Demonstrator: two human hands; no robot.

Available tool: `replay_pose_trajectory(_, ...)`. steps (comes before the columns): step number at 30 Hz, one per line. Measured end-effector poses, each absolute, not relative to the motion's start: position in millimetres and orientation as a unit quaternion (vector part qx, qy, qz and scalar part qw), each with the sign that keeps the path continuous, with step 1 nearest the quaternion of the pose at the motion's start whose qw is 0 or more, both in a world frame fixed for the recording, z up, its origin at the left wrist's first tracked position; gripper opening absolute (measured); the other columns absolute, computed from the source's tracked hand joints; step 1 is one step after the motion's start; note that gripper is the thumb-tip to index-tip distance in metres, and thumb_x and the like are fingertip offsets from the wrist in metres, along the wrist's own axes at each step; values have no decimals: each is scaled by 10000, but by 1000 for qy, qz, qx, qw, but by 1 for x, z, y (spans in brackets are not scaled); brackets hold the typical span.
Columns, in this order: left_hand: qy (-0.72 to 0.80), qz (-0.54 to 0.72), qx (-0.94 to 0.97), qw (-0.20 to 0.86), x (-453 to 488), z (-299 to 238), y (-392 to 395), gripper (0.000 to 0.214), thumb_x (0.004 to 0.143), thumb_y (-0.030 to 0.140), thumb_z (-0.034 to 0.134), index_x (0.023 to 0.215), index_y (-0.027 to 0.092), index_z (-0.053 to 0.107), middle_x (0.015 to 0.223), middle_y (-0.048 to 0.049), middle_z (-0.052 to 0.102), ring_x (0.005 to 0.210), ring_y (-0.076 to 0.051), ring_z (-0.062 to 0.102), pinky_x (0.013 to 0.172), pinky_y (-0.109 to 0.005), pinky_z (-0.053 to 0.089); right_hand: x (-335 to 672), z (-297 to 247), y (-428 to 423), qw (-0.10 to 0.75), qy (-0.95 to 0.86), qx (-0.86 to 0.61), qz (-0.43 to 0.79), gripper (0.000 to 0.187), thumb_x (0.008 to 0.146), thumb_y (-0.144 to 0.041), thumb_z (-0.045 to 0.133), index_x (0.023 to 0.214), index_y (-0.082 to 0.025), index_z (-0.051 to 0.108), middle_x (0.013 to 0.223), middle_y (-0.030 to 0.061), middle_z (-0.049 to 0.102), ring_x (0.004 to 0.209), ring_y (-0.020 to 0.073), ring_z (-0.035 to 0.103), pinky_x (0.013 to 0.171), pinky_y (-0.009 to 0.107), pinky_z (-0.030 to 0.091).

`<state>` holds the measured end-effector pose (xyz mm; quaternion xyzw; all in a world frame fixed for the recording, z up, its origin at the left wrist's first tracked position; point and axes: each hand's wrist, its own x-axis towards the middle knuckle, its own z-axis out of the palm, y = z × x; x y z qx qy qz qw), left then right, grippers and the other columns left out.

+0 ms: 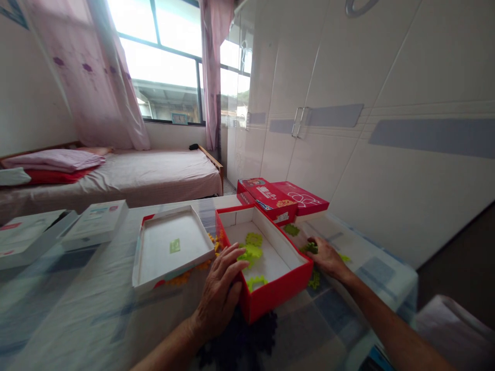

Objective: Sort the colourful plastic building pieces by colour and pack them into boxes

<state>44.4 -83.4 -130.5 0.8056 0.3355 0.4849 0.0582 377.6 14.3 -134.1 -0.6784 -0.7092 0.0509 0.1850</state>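
A red box with a white inside (281,253) stands uncovered on the table, several bright green gear-shaped plastic pieces (253,251) lying in it. My left hand (220,283) is at the box's near left wall, its fingers hooked over the rim and its thumb outside. To the right of the box, my right hand (327,256) has its fingers closed on a green gear-shaped piece (310,248), partly hidden by the fingertips. More green pieces lie near that hand, one (291,229) beyond it and another (314,280) closer to me.
A white shallow lid (174,252) lies left of the box, with orange pieces (180,279) partly under it. Dark pieces (247,342) are in front of the box. Two closed red boxes (266,198) stand behind it. White boxes (95,224) sit at far left.
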Motion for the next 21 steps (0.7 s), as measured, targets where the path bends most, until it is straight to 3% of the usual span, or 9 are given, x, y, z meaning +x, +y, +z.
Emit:
replay_pose_trajectory(5,335,484,806,60,44,-129,-85,355,879,92,359,1186,233,467,1357,-74,428,1343,-250,278,1072,-510,295,370,-133,8,198,-706,-677,66,504,676,-272,627,1153,-111,596,1053,146,607,939,228,605,848,307,441)
replay_pose_trajectory(8,336,484,807,54,44,-130,-85,356,881,93,356,1190,234,464,1355,-76,431,1340,-254,284,1066,-516,303,369,-129,5,250,-678,-689,59,455,665,-215,593,1109,-118,613,1043,139,589,915,215,597,848,321,446)
replay_pose_trajectory(12,335,483,807,49,44,-131,-85,362,883,86,347,1191,236,462,1349,-75,438,1334,-254,293,1064,-522,306,365,-102,3,408,-613,-667,111,324,668,-232,571,980,-161,627,943,73,624,883,200,592,822,341,465)
replay_pose_trajectory(15,338,479,808,50,44,-131,-85,365,885,85,347,1199,235,459,1352,-76,435,1336,-256,289,1063,-523,309,343,-64,-5,542,-569,-567,246,391,687,-328,607,1047,-177,587,904,42,641,762,172,608,689,314,497)
replay_pose_trajectory(17,338,479,809,49,44,-130,-84,367,887,88,349,1204,238,457,1357,-75,429,1335,-255,290,1064,-522,308,319,-39,-10,544,-599,-498,311,422,711,-353,619,1093,-181,571,945,47,643,787,168,617,698,313,501)
replay_pose_trajectory(21,334,480,810,38,43,-130,-83,362,889,91,350,1203,235,458,1353,-75,436,1330,-246,301,1067,-511,309,283,-17,-9,456,-696,-406,379,463,793,-429,575,1207,-227,530,1172,58,597,1028,184,581,830,306,487)
